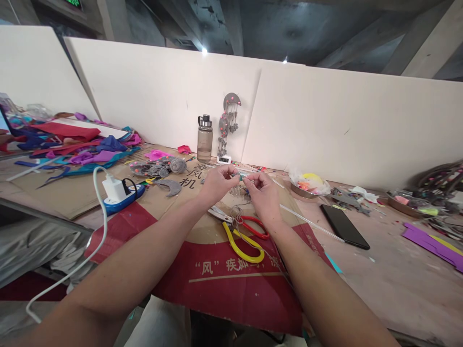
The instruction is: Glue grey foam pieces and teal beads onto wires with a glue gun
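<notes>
My left hand [221, 185] and my right hand [263, 194] meet over the cardboard, fingertips pinched close together. Between them is a small grey-and-teal piece [238, 176], mostly covered by fingers and too small to name. Grey yarn [237, 212] trails below the hands. Scissors with yellow [249, 246] and red [257, 225] handles lie just under my hands; whether this is one pair or two I cannot tell. Behind the hands, a grey felt hanging ornament [231, 113] with a crescent top and pink dots is against the white board. A grey crescent piece [170, 187] lies to the left.
Left are a yarn ball [178, 165], felt pieces [150, 167], a blue power strip [125, 200] with a white cable, and cloth scraps [90, 144]. A bottle [205, 140] stands behind. Right are a phone [343, 225] and a bowl [307, 191]. Printed cardboard [231, 299] covers the table.
</notes>
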Tool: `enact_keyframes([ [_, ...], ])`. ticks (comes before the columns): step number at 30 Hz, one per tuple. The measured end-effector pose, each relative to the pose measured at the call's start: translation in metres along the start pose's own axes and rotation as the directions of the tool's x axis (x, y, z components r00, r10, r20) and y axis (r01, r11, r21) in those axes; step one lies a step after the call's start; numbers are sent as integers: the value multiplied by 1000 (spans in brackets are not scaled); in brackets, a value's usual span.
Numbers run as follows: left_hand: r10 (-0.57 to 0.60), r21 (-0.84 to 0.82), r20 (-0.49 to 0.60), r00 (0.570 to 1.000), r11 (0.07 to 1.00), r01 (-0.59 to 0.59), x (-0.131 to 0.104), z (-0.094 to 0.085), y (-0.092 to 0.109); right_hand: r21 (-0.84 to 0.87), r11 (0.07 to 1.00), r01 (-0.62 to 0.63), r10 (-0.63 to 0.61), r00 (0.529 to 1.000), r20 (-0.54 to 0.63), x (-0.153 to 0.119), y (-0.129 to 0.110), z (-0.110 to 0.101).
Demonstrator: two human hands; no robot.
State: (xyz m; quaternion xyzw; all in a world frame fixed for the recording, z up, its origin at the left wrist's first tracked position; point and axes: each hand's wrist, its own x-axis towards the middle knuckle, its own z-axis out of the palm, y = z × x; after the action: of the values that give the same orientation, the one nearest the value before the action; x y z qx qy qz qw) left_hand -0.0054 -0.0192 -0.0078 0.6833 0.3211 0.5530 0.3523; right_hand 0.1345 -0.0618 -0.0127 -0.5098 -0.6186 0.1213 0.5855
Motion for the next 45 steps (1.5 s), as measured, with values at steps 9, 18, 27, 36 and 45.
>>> enact_keyframes([
  [9,53,87,86,995,994,-60,1,-2,-5,-91,996,-14,13,1000,-12,2,-6,-5],
  [18,48,137,108,993,989,-63,2,-3,-3,-142,990,14,-11,1000,18,1,-4,-5],
  [27,-118,-60,204,972,989,133,1,-5,3,-171,985,-12,13,1000,4,2,-6,-7],
  [36,-125,-109,222,967,982,152,1,-5,4,-194,981,21,-20,1000,6,1,1,-5],
  [45,-130,131,204,970,986,104,-1,-6,8,-288,952,100,-98,995,19,-2,1,-4],
])
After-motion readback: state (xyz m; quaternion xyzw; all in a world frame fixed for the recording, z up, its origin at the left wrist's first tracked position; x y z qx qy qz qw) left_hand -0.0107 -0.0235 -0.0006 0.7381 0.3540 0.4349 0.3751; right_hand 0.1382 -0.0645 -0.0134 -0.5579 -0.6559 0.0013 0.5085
